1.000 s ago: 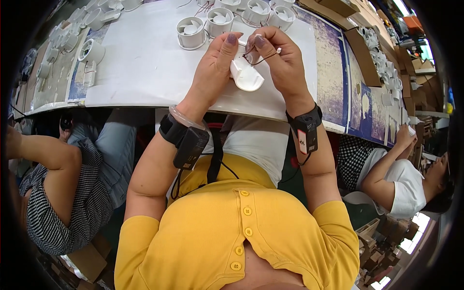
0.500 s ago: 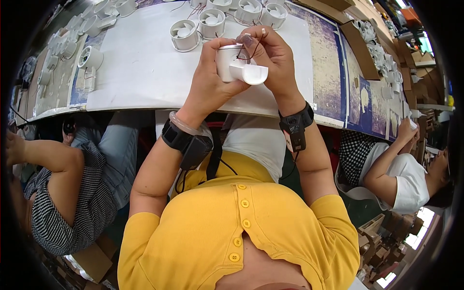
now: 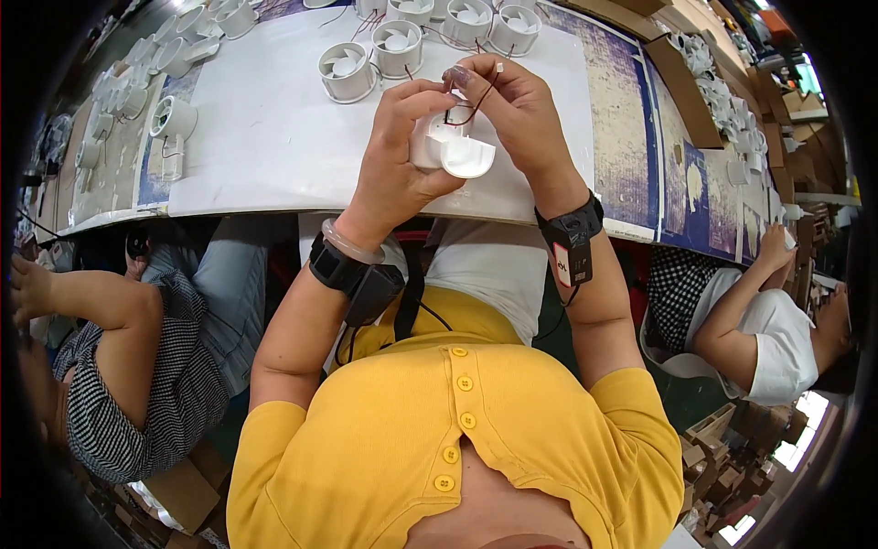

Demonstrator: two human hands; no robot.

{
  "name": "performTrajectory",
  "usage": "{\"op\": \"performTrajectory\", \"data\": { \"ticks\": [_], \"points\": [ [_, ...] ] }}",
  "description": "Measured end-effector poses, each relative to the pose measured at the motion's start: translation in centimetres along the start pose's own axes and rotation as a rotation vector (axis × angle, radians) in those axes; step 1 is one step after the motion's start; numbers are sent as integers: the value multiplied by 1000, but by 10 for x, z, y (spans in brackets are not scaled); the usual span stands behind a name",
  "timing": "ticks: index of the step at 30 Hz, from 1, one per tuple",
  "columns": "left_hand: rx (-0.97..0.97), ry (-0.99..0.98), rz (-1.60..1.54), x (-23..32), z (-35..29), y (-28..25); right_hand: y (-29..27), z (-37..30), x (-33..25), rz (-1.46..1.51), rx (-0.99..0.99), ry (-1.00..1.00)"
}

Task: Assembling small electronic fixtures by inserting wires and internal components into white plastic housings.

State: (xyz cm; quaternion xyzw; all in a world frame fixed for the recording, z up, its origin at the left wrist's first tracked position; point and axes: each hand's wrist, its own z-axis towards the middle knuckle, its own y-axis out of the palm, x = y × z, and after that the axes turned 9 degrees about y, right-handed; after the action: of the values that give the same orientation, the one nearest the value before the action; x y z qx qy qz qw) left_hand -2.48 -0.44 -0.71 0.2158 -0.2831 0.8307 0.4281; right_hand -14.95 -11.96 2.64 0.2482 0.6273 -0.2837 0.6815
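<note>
My left hand (image 3: 400,156) is wrapped round a white plastic fan housing (image 3: 465,157) above the near part of the white table sheet. The housing's half-round side spout is tilted up toward me. A thin red and black wire (image 3: 476,112) comes out of the housing and loops upward, with a small white connector at its end. My right hand (image 3: 523,114) pinches this wire between thumb and fingers at the top of the housing. The left index finger reaches to the same spot. The fan blades inside are hidden from this side.
Several white round fan units (image 3: 396,48) with wires stand at the far side of the sheet. More fan units (image 3: 174,117) are on the left. A cardboard box (image 3: 681,96) with white parts stands at the right. A person sits on each side of me.
The housing has tipped, so its spout faces more upward and sits slightly lower. My left index finger has come over to the wire, and my right wrist has shifted a little right.
</note>
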Motion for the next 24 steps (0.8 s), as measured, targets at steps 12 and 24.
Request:
{"op": "performTrajectory", "data": {
  "ticks": [12, 24],
  "points": [
    [8, -36, 11, 3, 0, 0, -10, -8, -5, -132, -114, -305],
    [22, -198, -141, 2, -6, 0, 5, -3, -4, -7, 131, -185]
  ]
}}
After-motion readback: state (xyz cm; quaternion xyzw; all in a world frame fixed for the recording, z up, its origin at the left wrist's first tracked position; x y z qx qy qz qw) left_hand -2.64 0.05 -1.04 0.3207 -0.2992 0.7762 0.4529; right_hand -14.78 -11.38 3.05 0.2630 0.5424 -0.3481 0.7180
